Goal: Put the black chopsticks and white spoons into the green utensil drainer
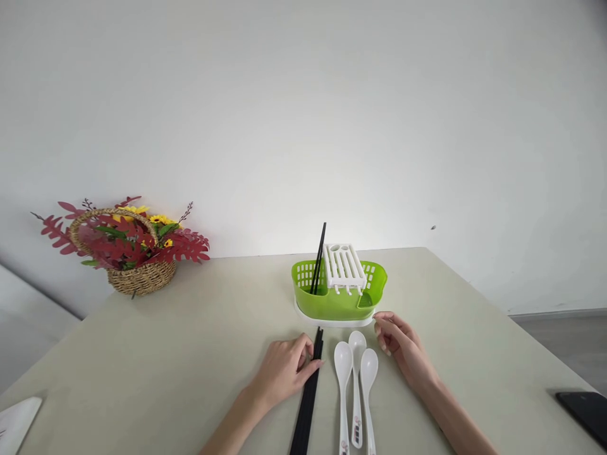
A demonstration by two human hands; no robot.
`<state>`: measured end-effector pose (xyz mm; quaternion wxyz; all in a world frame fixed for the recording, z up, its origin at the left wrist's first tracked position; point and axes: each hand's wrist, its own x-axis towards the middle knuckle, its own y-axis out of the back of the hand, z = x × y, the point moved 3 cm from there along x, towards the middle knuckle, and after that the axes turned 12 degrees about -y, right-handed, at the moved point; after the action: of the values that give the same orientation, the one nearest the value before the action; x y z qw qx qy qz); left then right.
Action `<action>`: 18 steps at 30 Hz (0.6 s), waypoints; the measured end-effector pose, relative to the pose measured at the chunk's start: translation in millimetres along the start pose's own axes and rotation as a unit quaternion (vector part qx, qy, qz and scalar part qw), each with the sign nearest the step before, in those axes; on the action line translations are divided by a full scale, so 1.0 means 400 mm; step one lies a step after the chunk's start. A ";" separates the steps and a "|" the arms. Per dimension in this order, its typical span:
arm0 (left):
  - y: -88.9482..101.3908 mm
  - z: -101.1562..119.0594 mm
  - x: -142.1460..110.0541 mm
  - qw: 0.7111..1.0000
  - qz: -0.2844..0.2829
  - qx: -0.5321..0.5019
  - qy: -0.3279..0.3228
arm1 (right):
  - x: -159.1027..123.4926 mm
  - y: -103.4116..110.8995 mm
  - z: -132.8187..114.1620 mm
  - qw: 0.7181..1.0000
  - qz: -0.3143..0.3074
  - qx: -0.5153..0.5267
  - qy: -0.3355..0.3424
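Observation:
My left hand [286, 366] is at the bundle of black chopsticks [307, 404], its thumb lying across them and its curled index finger against their left side. My right hand [403, 344] has its fingers loosely bent, with a fingertip at the right front edge of the white base tray [332, 323]; nothing shows inside the hand. On that tray stands a green cutlery basket [332, 308] with a slotted white rack [345, 265] across its middle. Two black chopsticks [318, 259] lean upright in its left compartment. Three white spoons [343, 360] lie between my hands, bowls pointing away from me.
At the back left, a wicker basket [145, 278] holds red leaves and yellow flowers. A black phone [585, 411] lies by the table's right edge, and a white object [19, 420] at the left edge. The wall [303, 126] rises behind the table.

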<state>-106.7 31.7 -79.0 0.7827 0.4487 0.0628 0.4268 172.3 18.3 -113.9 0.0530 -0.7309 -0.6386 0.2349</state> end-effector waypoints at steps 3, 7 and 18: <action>-0.001 -0.003 -0.001 1.000 -0.005 0.004 0.001 | 0.000 0.002 0.003 1.000 -0.001 -0.003 -0.004; -0.003 -0.005 -0.005 1.000 0.004 0.009 -0.012 | -0.003 0.000 0.002 1.000 0.001 -0.009 -0.004; -0.005 -0.008 -0.010 0.998 -0.040 0.058 -0.008 | -0.008 -0.006 -0.005 1.000 0.007 -0.007 -0.012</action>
<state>-109.5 30.3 -83.6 0.7724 0.4934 0.0991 0.3874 170.7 16.2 -110.3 0.0383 -0.7328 -0.6358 0.2393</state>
